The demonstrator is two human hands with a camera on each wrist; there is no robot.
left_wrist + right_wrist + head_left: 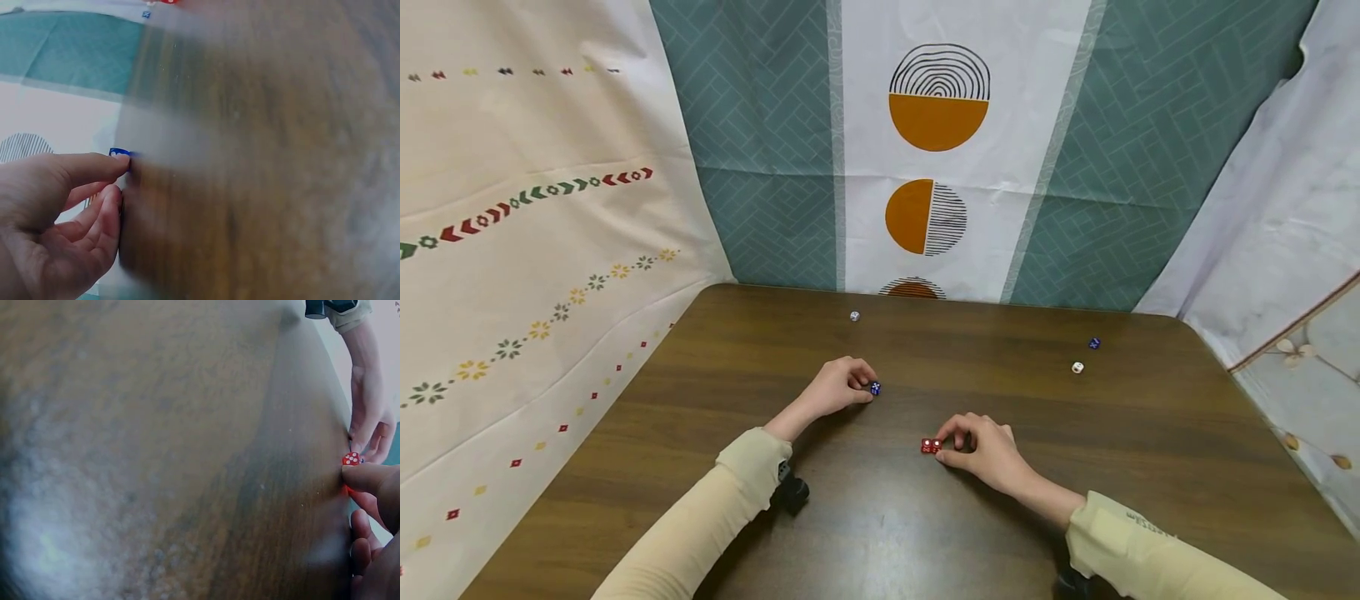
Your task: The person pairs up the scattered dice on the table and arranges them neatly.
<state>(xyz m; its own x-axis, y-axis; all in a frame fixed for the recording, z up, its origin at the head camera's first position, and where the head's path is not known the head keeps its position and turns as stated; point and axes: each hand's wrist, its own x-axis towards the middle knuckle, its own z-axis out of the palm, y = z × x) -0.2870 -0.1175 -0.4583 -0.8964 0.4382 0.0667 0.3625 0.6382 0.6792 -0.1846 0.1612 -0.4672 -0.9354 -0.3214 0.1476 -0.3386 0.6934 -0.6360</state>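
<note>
- Right hand (988,450), narrow, pinching one of two red dice (927,446), side by side on the bench (880,525): apparently an aligning step; release calls for a light touch.
- Left hand (837,386), pinching a blue die (876,388).
- Beyond: white die (1078,367), second blue die (1094,343), farthest white die (854,316).

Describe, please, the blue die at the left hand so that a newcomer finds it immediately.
Start from the brown table, before the green-and-white curtain, and find the person's left hand. It pinches a small blue die with white pips. Unlike the other blue die, which lies untouched at the far right near a white die, this one is held.
</note>
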